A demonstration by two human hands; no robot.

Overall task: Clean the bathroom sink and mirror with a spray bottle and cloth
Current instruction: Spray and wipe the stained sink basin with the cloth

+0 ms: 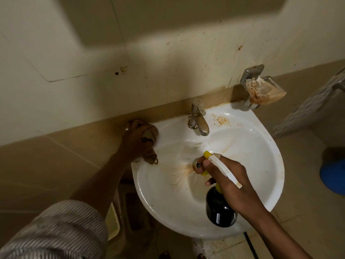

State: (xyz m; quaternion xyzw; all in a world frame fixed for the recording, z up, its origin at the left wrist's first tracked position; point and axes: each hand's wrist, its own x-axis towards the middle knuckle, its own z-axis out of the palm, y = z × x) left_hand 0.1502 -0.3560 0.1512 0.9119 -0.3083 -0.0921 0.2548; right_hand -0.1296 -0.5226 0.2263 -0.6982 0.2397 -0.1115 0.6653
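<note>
A white wall-hung sink [261, 156] fills the middle of the head view, with brown stains around its drain and near the chrome tap [198, 119]. My right hand [229, 182] is closed on a dark spray bottle [220, 210] with a yellow and white trigger head, held over the bowl with the nozzle pointing at the drain. My left hand [134, 141] grips a bunched beige cloth [149, 135] pressed on the sink's back left rim. No mirror is visible in this view.
A metal soap holder [259, 88] with a stained wrapper hangs on the tiled wall at the sink's right. A blue object [334, 174] sits on the floor at far right. A pale vented item [112, 219] stands below left of the sink.
</note>
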